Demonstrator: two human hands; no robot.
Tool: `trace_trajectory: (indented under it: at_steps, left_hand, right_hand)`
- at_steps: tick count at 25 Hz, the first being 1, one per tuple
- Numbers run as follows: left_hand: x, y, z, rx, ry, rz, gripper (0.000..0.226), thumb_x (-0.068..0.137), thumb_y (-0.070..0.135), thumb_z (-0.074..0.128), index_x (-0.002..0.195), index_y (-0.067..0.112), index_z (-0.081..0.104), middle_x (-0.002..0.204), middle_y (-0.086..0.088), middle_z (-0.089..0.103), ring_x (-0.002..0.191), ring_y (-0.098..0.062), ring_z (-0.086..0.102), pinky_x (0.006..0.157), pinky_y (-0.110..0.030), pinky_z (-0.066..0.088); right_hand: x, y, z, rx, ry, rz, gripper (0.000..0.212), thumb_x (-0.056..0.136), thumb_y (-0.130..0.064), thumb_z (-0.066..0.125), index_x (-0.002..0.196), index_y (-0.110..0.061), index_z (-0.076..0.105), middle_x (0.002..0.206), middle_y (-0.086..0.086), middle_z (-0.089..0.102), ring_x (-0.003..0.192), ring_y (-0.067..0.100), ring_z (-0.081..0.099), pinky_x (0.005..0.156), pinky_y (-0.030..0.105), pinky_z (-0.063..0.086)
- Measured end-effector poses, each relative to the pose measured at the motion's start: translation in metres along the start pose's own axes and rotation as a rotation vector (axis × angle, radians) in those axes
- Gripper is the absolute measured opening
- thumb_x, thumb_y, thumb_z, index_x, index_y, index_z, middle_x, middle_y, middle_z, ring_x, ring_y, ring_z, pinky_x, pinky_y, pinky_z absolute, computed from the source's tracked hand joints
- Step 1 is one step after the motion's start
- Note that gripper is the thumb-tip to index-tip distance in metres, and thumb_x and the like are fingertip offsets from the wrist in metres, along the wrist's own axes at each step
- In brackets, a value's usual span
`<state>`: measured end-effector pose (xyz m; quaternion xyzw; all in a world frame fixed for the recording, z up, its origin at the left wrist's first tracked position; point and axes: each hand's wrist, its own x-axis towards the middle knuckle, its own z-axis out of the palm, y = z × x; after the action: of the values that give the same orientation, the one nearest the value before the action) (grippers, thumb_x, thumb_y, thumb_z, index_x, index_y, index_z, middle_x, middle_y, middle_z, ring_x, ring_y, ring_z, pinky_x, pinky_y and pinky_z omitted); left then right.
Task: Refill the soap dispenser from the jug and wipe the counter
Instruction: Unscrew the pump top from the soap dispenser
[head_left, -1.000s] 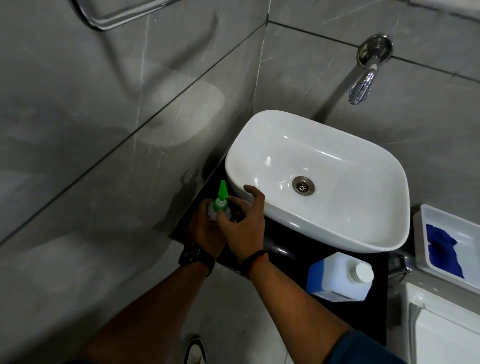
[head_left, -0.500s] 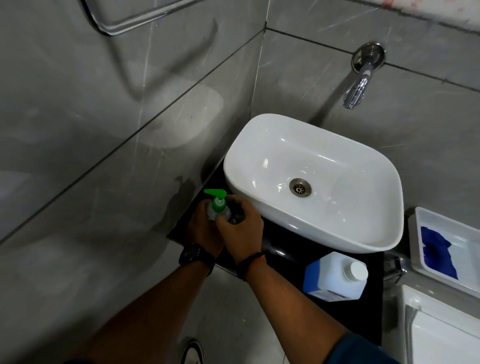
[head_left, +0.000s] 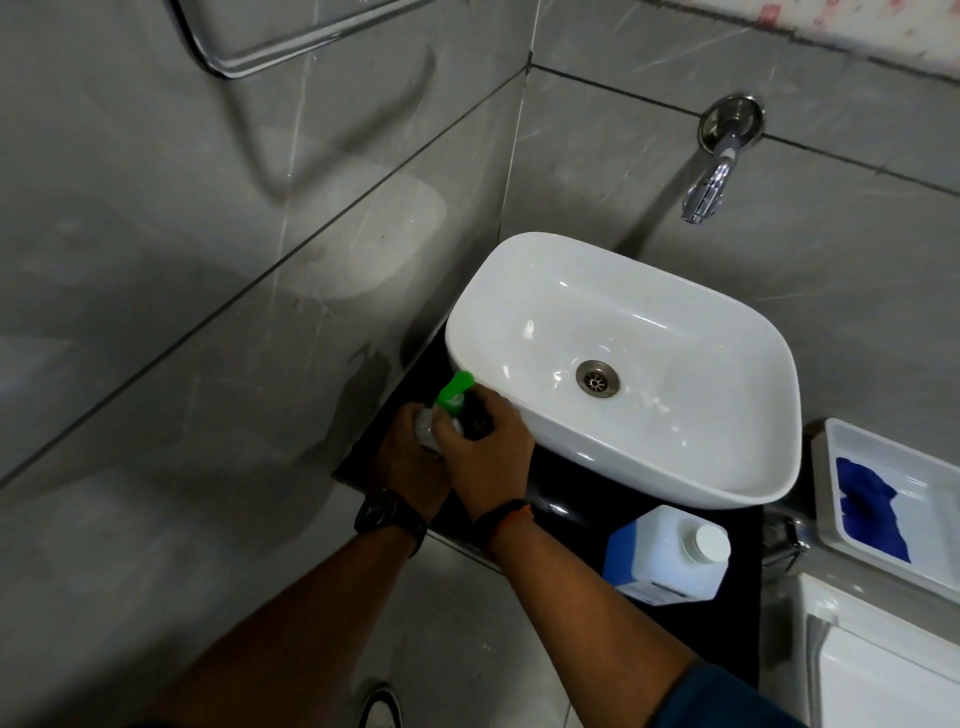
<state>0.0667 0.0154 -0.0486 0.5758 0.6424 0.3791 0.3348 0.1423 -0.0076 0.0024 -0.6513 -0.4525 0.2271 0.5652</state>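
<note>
Both hands, left hand (head_left: 410, 457) and right hand (head_left: 485, 457), are clamping the small clear, green-pumped plastic soap dispenser (head_left: 451, 402), probably light and slippery, best gripped at its body.

A single head-worn wide-angle view looks steeply down from above into a grey-tiled corner. The white oval ceramic basin (head_left: 623, 364) sits right of centre, fairly near; both forearms enter from the lower edge.

Both forearms reach forward, wrists close together. Left hand (head_left: 410, 457) cupped. Right hand (head_left: 485, 457) curled, touching the left.
</note>
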Motion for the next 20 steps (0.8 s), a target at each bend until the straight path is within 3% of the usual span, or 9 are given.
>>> trace_trajectory:
  at_steps: [2,3,7,9,12,15,20]
  left_hand:
    - [-0.003,0.002,-0.003,0.02,0.026,-0.011,0.046,0.071,0.031,0.069,0.108,0.013,0.047,0.09,0.001,0.059,0.064,-0.004,0.049,0.051,-0.016,0.035]
    - [-0.004,0.003,-0.005,0.054,0.06,-0.001,0.048,0.068,0.023,0.073,0.106,0.011,0.047,0.088,-0.001,0.059,0.061,-0.005,0.047,0.05,-0.015,0.03]
    - [-0.001,0.011,-0.011,-0.001,0.049,-0.025,0.063,0.055,0.017,0.085,0.104,0.009,0.047,0.101,-0.011,0.06,0.082,-0.025,0.057,0.068,-0.034,0.048]
    - [0.005,0.011,-0.014,-0.006,0.054,-0.025,0.068,0.052,0.018,0.088,0.107,0.008,0.05,0.111,-0.014,0.056,0.095,-0.028,0.056,0.077,-0.033,0.047]
    - [0.011,0.004,-0.017,0.035,0.044,-0.02,0.074,0.053,0.02,0.089,0.116,0.008,0.052,0.12,-0.016,0.052,0.106,-0.031,0.053,0.081,-0.03,0.041]
    - [0.014,-0.005,-0.016,0.008,0.054,-0.011,0.073,0.053,0.021,0.089,0.116,0.01,0.054,0.12,-0.016,0.056,0.107,-0.033,0.054,0.084,-0.036,0.045]
    - [0.016,-0.018,-0.008,-0.038,0.057,0.085,0.071,0.051,0.014,0.09,0.112,0.001,0.055,0.112,-0.02,0.062,0.103,-0.033,0.058,0.089,-0.041,0.048]
  right_hand:
    - [0.004,-0.013,-0.004,0.07,0.061,-0.06,0.024,0.069,-0.012,0.078,0.091,-0.016,0.068,0.086,-0.003,0.066,0.081,0.013,0.062,0.073,0.024,0.05]
    - [0.007,-0.021,-0.007,0.106,0.077,-0.095,0.023,0.07,-0.012,0.076,0.091,-0.015,0.067,0.085,-0.001,0.065,0.079,0.012,0.062,0.071,0.021,0.049]
    - [0.027,-0.055,-0.025,0.163,0.207,-0.312,0.02,0.074,-0.003,0.071,0.093,0.0,0.066,0.088,0.008,0.063,0.08,0.019,0.061,0.069,0.03,0.053]
    - [0.039,-0.066,-0.035,0.156,0.285,-0.425,0.021,0.076,-0.001,0.069,0.095,0.004,0.065,0.089,0.012,0.062,0.078,0.023,0.061,0.067,0.034,0.055]
    - [0.046,-0.059,-0.049,0.083,0.296,-0.476,0.029,0.077,-0.004,0.069,0.105,0.0,0.064,0.094,0.005,0.062,0.074,0.022,0.062,0.068,0.028,0.053]
    - [0.034,-0.02,-0.058,-0.09,0.104,-0.335,0.033,0.073,-0.003,0.074,0.104,-0.008,0.066,0.096,0.002,0.064,0.076,0.017,0.063,0.07,0.023,0.051]
    - [0.004,0.058,-0.062,-0.537,-0.441,-0.084,0.035,0.079,-0.01,0.069,0.113,-0.011,0.065,0.111,0.012,0.063,0.099,0.029,0.061,0.088,0.026,0.046]
